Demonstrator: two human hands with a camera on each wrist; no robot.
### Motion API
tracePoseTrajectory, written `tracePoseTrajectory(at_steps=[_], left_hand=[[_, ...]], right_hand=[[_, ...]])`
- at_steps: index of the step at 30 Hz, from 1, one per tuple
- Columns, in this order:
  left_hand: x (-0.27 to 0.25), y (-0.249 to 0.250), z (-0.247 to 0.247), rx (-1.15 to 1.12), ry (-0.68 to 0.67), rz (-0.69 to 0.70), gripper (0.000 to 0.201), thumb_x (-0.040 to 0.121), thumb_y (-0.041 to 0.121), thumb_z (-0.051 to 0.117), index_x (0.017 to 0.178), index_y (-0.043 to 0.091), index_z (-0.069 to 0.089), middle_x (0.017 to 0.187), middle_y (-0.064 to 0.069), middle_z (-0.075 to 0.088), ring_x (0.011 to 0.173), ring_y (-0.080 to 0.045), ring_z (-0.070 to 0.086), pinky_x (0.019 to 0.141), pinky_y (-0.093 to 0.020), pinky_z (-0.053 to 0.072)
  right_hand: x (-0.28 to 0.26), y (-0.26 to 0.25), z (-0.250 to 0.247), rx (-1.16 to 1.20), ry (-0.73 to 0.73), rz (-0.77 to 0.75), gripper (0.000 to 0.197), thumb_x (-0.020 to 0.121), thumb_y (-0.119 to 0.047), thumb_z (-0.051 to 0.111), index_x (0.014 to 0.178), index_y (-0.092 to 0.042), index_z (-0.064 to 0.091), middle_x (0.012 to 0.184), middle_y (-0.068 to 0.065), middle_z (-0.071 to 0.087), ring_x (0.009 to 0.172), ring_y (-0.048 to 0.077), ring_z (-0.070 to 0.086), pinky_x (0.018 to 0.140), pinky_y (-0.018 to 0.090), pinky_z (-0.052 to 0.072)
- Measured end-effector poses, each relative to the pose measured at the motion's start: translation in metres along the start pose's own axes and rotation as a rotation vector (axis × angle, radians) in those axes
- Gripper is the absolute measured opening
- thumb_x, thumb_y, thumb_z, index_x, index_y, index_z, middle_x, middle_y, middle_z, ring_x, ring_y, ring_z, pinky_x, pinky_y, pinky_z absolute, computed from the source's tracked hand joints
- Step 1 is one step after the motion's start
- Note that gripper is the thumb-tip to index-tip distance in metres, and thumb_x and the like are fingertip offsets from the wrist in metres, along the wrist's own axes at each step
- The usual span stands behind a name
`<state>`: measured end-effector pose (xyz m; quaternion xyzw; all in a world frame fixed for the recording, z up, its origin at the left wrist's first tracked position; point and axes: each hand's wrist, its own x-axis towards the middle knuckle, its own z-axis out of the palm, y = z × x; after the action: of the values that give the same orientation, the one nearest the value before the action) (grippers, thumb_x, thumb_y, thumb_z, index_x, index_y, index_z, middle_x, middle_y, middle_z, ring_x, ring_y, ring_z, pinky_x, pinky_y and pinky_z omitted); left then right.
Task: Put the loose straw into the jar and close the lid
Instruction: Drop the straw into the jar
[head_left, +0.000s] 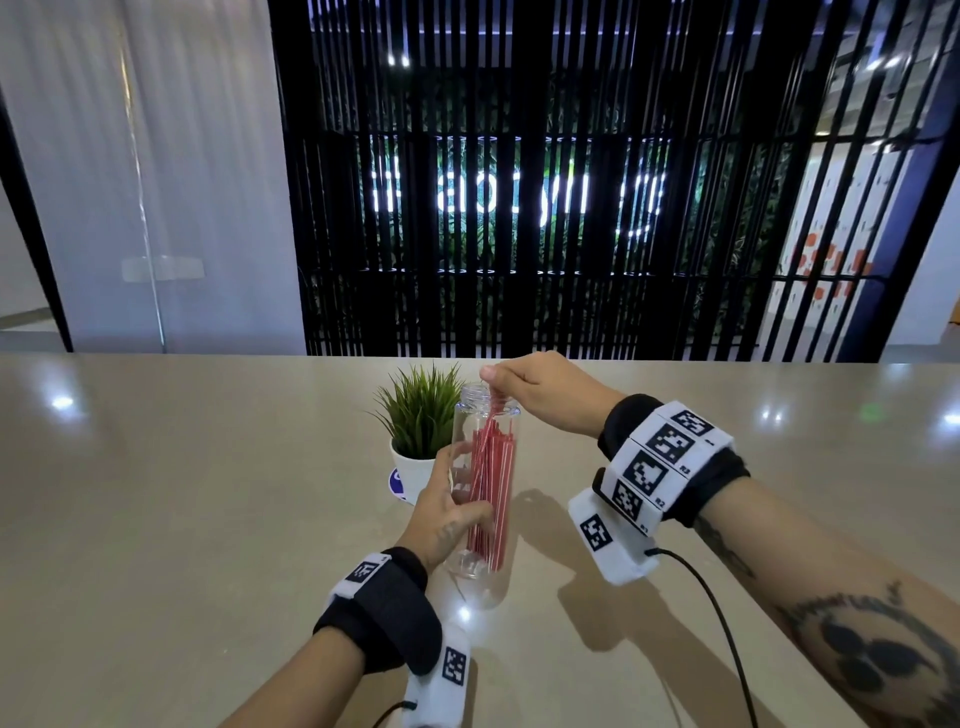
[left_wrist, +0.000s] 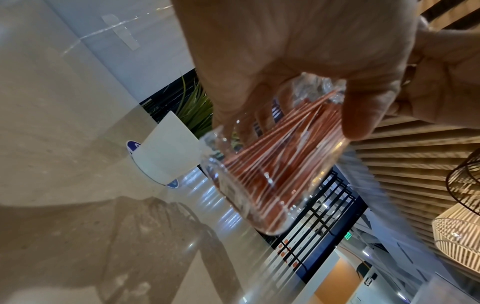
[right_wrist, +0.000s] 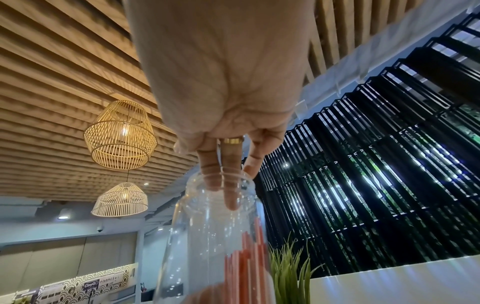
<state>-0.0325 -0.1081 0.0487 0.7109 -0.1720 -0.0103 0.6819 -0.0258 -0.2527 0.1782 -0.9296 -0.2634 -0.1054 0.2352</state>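
A clear plastic jar (head_left: 470, 415) packed with red straws (head_left: 491, 483) is held tilted just above the beige table (head_left: 208, 493). My left hand (head_left: 462, 493) grips its lower half, with the thumb (left_wrist: 358, 115) across the front. My right hand (head_left: 493, 387) hovers at the open mouth, fingers (right_wrist: 228, 185) pointing down at the neck of the jar (right_wrist: 207, 236). In the head view it appears to pinch the top of a thin loose straw (head_left: 492, 408) that runs down into the mouth. No lid shows in any view.
A small green plant in a white pot (head_left: 415, 467) stands just behind and left of the jar, on a blue round mat (left_wrist: 132, 146). A black cable (head_left: 727, 623) trails from my right wrist over the table. Black slats rise behind the table's far edge.
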Motion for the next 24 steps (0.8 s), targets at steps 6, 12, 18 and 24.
tracePoseTrajectory(at_steps=[6, 12, 18, 24], left_hand=[[0.0, 0.002, 0.001, 0.008, 0.014, 0.004, 0.075, 0.057, 0.006, 0.056, 0.127, 0.018, 0.031, 0.085, -0.006, 0.055, 0.07, -0.012, 0.059, 0.065, -0.023, 0.052], [0.002, 0.004, 0.001, 0.016, 0.015, 0.011, 0.079, 0.055, 0.006, 0.057, 0.128, 0.019, 0.03, 0.093, -0.001, 0.055, 0.084, -0.017, 0.055, 0.068, -0.022, 0.05], [0.004, 0.008, 0.001, -0.019, 0.01, 0.053, 0.072, 0.056, 0.005, 0.055, 0.123, 0.024, 0.035, 0.098, -0.007, 0.055, 0.073, -0.012, 0.059, 0.062, -0.021, 0.05], [0.004, -0.004, -0.006, -0.056, -0.074, -0.02, 0.078, 0.053, 0.008, 0.057, 0.124, 0.031, 0.035, 0.109, -0.013, 0.055, 0.095, -0.022, 0.059, 0.079, -0.034, 0.054]], right_hand=[[0.001, 0.003, -0.004, 0.063, 0.045, -0.001, 0.045, 0.098, -0.035, 0.033, 0.091, 0.0, 0.061, 0.068, 0.001, 0.055, 0.056, 0.006, 0.042, 0.057, 0.013, 0.035], [-0.008, 0.019, 0.015, 0.406, 0.296, 0.043, 0.012, 0.094, -0.022, 0.046, 0.096, -0.012, 0.052, 0.102, 0.002, 0.055, 0.084, 0.006, 0.05, 0.069, 0.002, 0.039], [-0.026, 0.029, 0.063, 0.804, 0.28, 0.243, 0.044, 0.095, -0.04, 0.033, 0.131, -0.014, 0.031, 0.129, 0.004, 0.047, 0.117, 0.019, 0.05, 0.093, 0.033, 0.046], [-0.042, 0.035, 0.088, 1.005, -0.077, 0.233, 0.047, 0.096, -0.041, 0.03, 0.139, -0.022, 0.034, 0.129, 0.01, 0.054, 0.119, 0.022, 0.053, 0.107, 0.045, 0.039]])
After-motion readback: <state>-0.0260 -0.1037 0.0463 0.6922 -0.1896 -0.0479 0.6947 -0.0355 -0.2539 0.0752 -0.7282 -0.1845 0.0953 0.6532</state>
